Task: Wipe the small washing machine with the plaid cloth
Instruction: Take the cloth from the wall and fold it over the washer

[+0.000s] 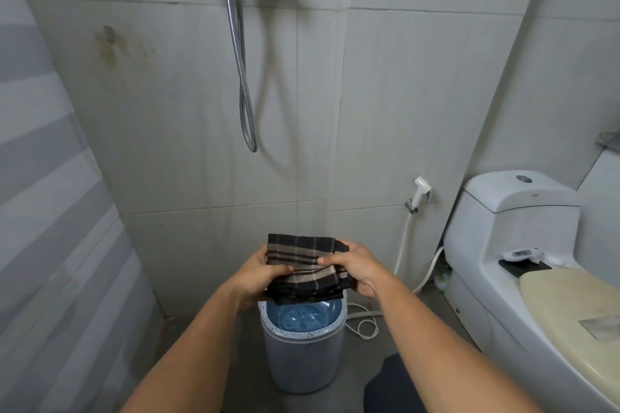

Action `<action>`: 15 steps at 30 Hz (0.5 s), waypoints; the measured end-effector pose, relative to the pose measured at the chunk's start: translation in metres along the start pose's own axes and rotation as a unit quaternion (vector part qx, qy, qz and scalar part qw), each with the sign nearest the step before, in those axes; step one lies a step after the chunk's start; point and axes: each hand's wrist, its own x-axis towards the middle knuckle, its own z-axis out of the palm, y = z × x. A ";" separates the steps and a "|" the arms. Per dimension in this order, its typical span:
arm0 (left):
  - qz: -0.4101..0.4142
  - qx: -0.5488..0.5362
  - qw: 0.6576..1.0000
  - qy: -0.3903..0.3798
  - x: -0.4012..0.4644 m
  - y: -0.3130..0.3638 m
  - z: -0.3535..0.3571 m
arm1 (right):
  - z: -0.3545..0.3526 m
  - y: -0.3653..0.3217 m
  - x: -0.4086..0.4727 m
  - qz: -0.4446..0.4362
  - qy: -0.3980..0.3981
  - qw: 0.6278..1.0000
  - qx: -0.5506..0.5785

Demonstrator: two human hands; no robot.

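A dark plaid cloth point(306, 261) with tan stripes is folded and held up in the air between both hands. My left hand point(260, 273) grips its left side and my right hand point(357, 266) grips its right side, thumbs on top. Directly below stands the small washing machine point(303, 360), a grey round tub on the floor. Its top is open and shows a blue drum with an agitator point(302, 317). The cloth hangs just above the far rim and hides part of it; whether it touches the rim I cannot tell.
A white toilet point(523, 265) stands at the right with a dark item and a white device on it. A bidet sprayer point(419, 193) and hose hang on the tiled back wall. A shower hose point(246, 94) loops above. A white cord point(364, 325) lies on the floor.
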 end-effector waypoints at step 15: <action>-0.046 -0.238 0.969 0.058 0.007 0.009 -0.001 | 0.012 0.008 -0.003 -0.125 0.014 0.964 -0.236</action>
